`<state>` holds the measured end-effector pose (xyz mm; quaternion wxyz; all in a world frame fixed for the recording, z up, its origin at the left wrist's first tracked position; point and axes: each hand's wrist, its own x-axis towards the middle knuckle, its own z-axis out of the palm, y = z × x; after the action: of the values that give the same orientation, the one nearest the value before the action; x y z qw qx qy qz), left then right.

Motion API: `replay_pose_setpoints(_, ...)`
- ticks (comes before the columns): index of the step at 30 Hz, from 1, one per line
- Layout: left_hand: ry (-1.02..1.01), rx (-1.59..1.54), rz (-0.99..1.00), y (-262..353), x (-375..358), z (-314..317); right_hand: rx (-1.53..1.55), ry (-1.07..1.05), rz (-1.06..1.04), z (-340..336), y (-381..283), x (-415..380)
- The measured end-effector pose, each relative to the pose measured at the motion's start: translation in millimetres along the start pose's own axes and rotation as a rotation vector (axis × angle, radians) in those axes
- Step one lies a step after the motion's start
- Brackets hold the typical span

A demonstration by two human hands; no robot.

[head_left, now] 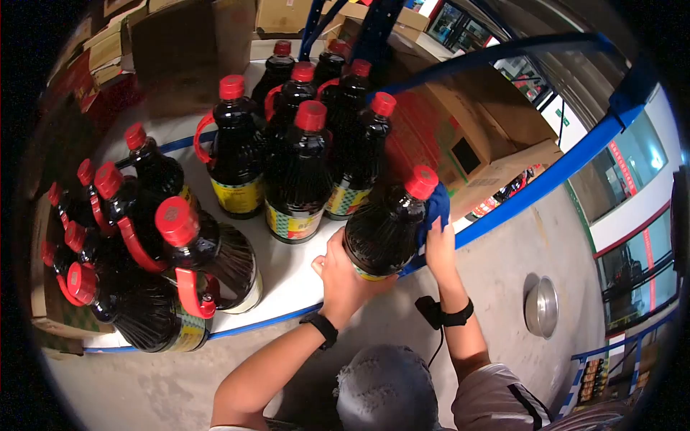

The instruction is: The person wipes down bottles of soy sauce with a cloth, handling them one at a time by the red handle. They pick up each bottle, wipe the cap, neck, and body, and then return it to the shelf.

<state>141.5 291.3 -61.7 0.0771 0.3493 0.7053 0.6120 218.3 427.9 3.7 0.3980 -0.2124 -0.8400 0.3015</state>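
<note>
A large dark sauce bottle (383,233) with a red cap leans at the front right edge of the white shelf (284,276). My left hand (345,280) is wrapped round its lower part, near the yellow label. On the bottle's right side, my right hand (440,248) holds a blue cloth (435,205) against it; the cloth is partly hidden behind the bottle and fingers. Close behind the held bottle stands another dark bottle (298,183) with a red cap and a yellow and green label.
Several more red-capped bottles (233,154) stand at the back, and another group (154,309) at the left. A cardboard box (496,136) sits on the right of the shelf. A blue rack beam (517,190) runs along it. A metal bowl (541,307) is on the floor.
</note>
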Motion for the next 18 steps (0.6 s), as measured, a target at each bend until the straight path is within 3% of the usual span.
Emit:
replay_pose_setpoints(1,0.0,0.013,0.01,2,1,0,-0.017,0.031,-0.01,0,8,-7)
replay_pose_setpoints(3,-0.014,0.037,0.027,1,4,-3,0.319,-0.065,0.452,-7,-19,-14)
replay_pose_setpoints(7,-0.193,-0.164,-0.033,-8,19,-23,0.393,-0.04,0.505,-2,-16,-37)
replay_pose_setpoints(9,-0.305,-0.297,0.086,-16,26,-32,0.292,0.086,0.124,7,0,-52)
replay_pose_setpoints(10,-0.325,-0.364,0.051,-18,24,-35,0.213,0.125,0.071,8,2,-56)
replay_pose_setpoints(11,-0.338,-0.344,0.048,-20,25,-38,0.23,0.137,0.083,9,6,-61)
replay_pose_setpoints(13,-0.387,-0.286,0.022,-21,24,-44,-0.017,0.15,-0.053,7,18,-76)
replay_pose_setpoints(17,-0.378,-0.205,0.027,-14,24,-44,0.099,-0.001,0.151,-6,27,-96)
replay_pose_setpoints(18,-0.282,-0.063,0.131,-10,23,-45,-0.003,0.146,0.04,-4,29,-99)
